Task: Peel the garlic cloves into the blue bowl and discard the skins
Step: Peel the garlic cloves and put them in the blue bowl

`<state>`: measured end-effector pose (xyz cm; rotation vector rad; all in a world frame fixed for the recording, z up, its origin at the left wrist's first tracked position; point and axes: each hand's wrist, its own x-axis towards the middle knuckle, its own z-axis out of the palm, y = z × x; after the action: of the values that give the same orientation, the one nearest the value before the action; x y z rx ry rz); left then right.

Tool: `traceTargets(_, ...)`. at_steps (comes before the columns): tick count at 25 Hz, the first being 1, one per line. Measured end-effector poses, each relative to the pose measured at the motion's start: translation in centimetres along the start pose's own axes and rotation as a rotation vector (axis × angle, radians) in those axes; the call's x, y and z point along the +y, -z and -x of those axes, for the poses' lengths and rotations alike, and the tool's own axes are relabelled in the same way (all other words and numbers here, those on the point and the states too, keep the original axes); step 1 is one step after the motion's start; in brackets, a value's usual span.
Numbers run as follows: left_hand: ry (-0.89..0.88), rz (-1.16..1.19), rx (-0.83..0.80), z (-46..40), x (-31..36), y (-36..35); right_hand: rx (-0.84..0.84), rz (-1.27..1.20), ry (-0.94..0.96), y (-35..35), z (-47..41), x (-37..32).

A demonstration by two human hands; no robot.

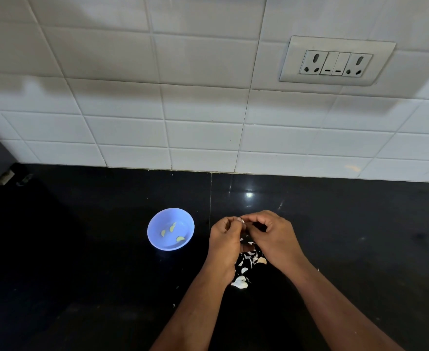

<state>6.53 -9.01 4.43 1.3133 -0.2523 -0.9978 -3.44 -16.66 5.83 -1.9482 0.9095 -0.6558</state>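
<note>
A small blue bowl (157, 221) stands on the black counter with three peeled garlic cloves (172, 227) lying in it. Just right of it, my left hand (224, 238) and my right hand (271, 234) meet above the counter, and both pinch one whitish garlic clove (240, 220) between their fingertips. Under and between my hands lies a scatter of white garlic skins (248, 259). A larger white piece of garlic (240, 282) rests near my left wrist, and another (261, 261) sits beside my right palm.
The black stone counter (81, 249) runs to a white tiled wall (183, 122) at the back. A double socket plate (336, 62) is set in the wall at upper right. A seam in the counter (210, 193) runs back from my hands.
</note>
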Motion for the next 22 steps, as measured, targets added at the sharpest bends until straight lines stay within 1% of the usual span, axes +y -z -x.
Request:
traceTargets(2,0.011,0.026,-0.006,0.0,0.0,-0.1,0.002,-0.042,-0.041,0.0,0.0,0.0)
traceTargets(3,0.022,0.044,-0.01,0.0,-0.1,-0.1,0.006,-0.097,-0.075,0.0,0.1,0.0)
traceTargets(6,0.06,0.079,0.029,-0.1,-0.4,0.1,0.025,-0.368,-0.197,0.0,0.3,-0.6)
traceTargets(8,0.075,0.089,0.072,-0.2,-0.6,0.3,0.036,-0.436,-0.223,0.2,0.4,-0.8)
traceTargets(10,0.079,0.046,0.084,-0.2,-0.6,0.4,0.043,-0.468,-0.242,0.3,0.2,-0.8)
traceTargets(12,0.061,-0.08,0.069,-0.1,-0.5,0.4,0.056,-0.48,-0.255,0.3,0.1,-0.7)
traceTargets(14,0.008,-0.223,0.059,-0.2,-0.7,0.4,0.054,-0.5,-0.255,0.3,-0.1,-0.7)
traceTargets(16,-0.059,-0.28,0.042,0.2,-0.6,0.4,0.053,-0.511,-0.25,0.5,-0.2,-0.7)
traceTargets(20,-0.138,-0.212,-0.024,0.3,-0.5,0.3,0.039,-0.476,-0.241,0.9,-0.2,-0.6)
traceTargets(22,-0.179,-0.237,-0.007,0.4,-0.3,0.3,0.03,-0.483,-0.255,1.0,-0.1,-0.7)
